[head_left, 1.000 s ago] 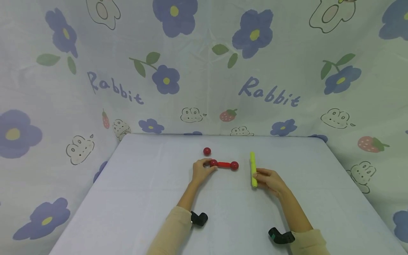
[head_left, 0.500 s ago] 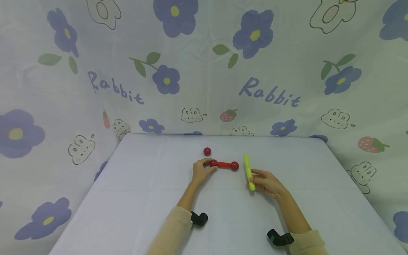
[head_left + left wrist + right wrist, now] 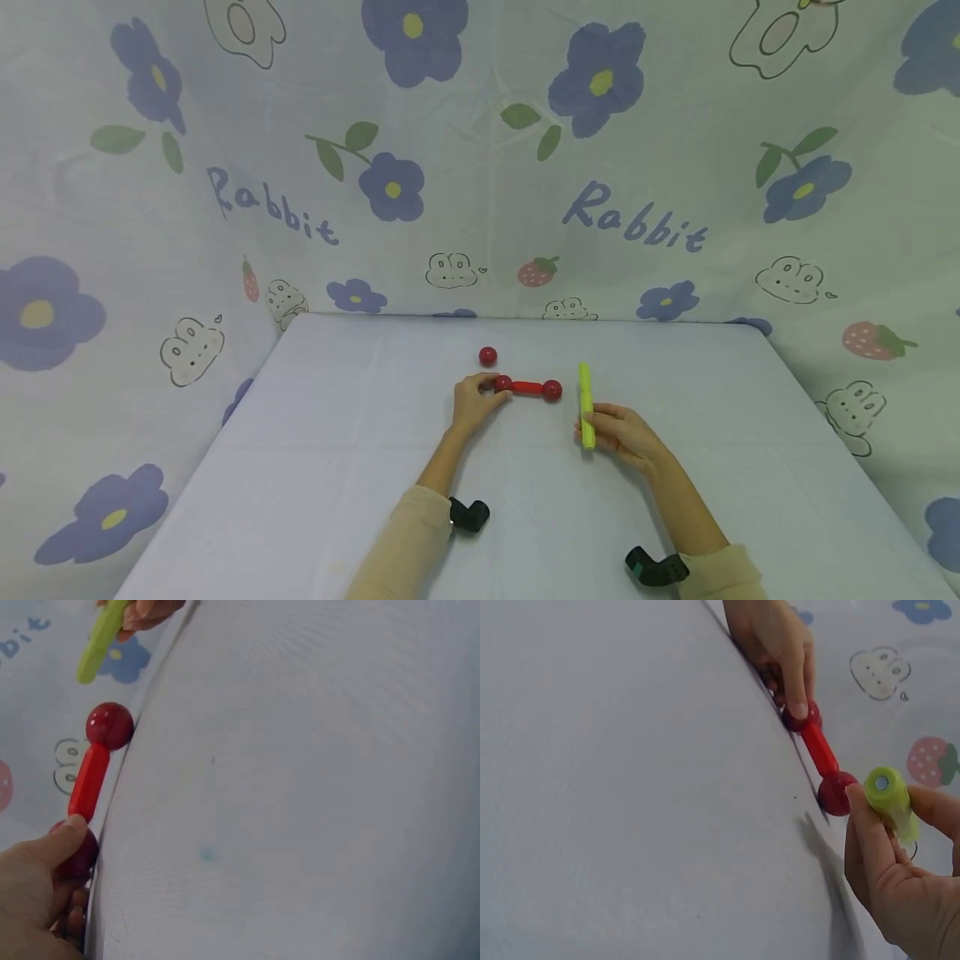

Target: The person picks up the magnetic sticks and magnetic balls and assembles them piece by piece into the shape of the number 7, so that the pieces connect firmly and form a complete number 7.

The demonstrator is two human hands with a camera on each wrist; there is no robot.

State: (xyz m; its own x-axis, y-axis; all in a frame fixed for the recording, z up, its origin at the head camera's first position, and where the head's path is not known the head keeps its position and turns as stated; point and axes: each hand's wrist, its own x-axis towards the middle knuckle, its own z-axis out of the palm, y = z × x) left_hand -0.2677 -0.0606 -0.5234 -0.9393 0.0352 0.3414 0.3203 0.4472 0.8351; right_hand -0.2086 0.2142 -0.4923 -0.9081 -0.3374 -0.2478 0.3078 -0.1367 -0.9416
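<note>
A red rod [image 3: 527, 388] lies on the table with a dark red ball at each end. My left hand [image 3: 474, 406] pinches the left ball [image 3: 81, 855] between thumb and fingers. At the rod's other end the right ball [image 3: 552, 390] is untouched. To its right, my right hand [image 3: 626, 435] holds a yellow-green stick [image 3: 585, 387] by its near part, the far end pointing toward the back. In the right wrist view, a round greyish disc shows in the stick's near end, with thumb and fingers on either side of it.
A loose red ball [image 3: 488, 357] sits just behind the left hand. White cloth covers the table [image 3: 330, 467], and a curtain [image 3: 480, 225] printed with flowers and rabbits rises along its back edge. Each forearm wears a black wrist camera [image 3: 469, 516].
My right hand has shifted a little left and nearer to me with the yellow-green stick, whose slant swung and then straightened. The left hand and red pieces have stayed put.
</note>
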